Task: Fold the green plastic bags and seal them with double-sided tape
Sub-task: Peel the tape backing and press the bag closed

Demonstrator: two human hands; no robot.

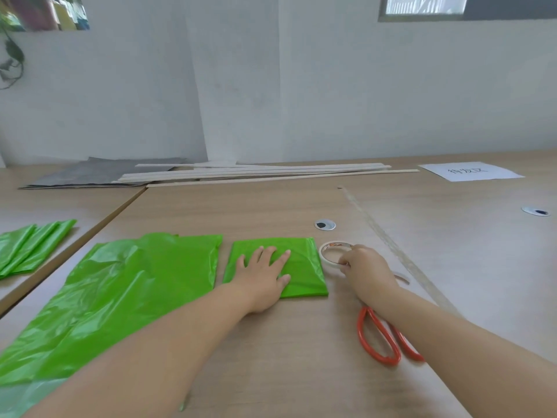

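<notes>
Closest in: left forearm [156, 351] and right forearm [470, 345] reaching up from 6 o'clock over a wood-grain table [271, 357], with red-handled scissors [360, 328] lying partly under the right wrist at roughly 5 o'clock.

Got the left hand [265, 276] spread flat, fingers straight and apart, pressing down on the folded green bag [307, 276] dead centre. Not gripping, just pinning it.

Got the right hand [366, 268] at 3 o'clock of that bag, fingers curled onto the near rim of the double-sided tape roll [325, 257], pinching it by the look of things. Can't make out any free tape end. Roll sitting just beside the bag's top right corner.

Off at 9 o'clock of the folded one: a big unfolded green bag [120, 297] spread out just beside it, not yet folded. Further out at 9, on the next table, a small pile of long-folded green bags [27, 248]. Up at 12: wooden strips [256, 173], a grey sheet [90, 173] at 11, a paper sign [470, 171] at 1.

Looks like folding done on this one and sealing just kicking off. Next up, probably: lift the roll, find the end, pull a short length, snip with the scissors, stick onto the loose flap. Needs that left palm kept down, otherwise springy plastic likely to pop open. Fiddly one-handed too, so cutting may mean letting go of the bag.
</notes>
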